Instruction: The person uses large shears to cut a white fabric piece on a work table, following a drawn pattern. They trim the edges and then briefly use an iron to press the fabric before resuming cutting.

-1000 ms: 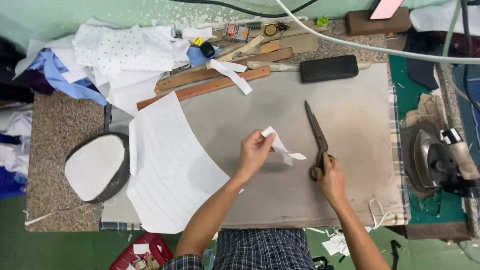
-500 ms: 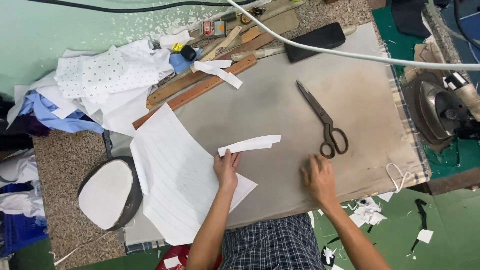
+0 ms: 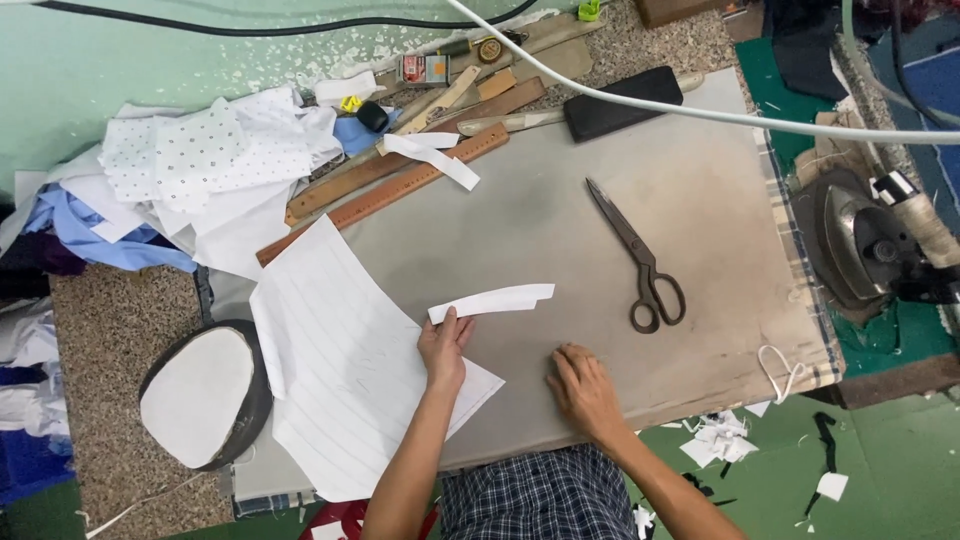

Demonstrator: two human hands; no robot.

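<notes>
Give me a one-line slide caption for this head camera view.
Left hand pins a white fabric strip on the grey pressing board; right hand rests flat, scissors lying nearby.

matt white cloth strip (image 3: 492, 301), dull metal scissors (image 3: 640, 262), worn wooden ruler (image 3: 385, 192), smooth grey pad (image 3: 560, 215)

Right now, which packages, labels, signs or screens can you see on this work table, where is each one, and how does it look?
Small box: at the far edge of the table by the green wall, among wooden sticks; rectangular, reddish and grey, with a printed face too small to read.
Round tape measure: just right of the box; dark case with a yellow middle label.
No signs or screens are in view.
</notes>
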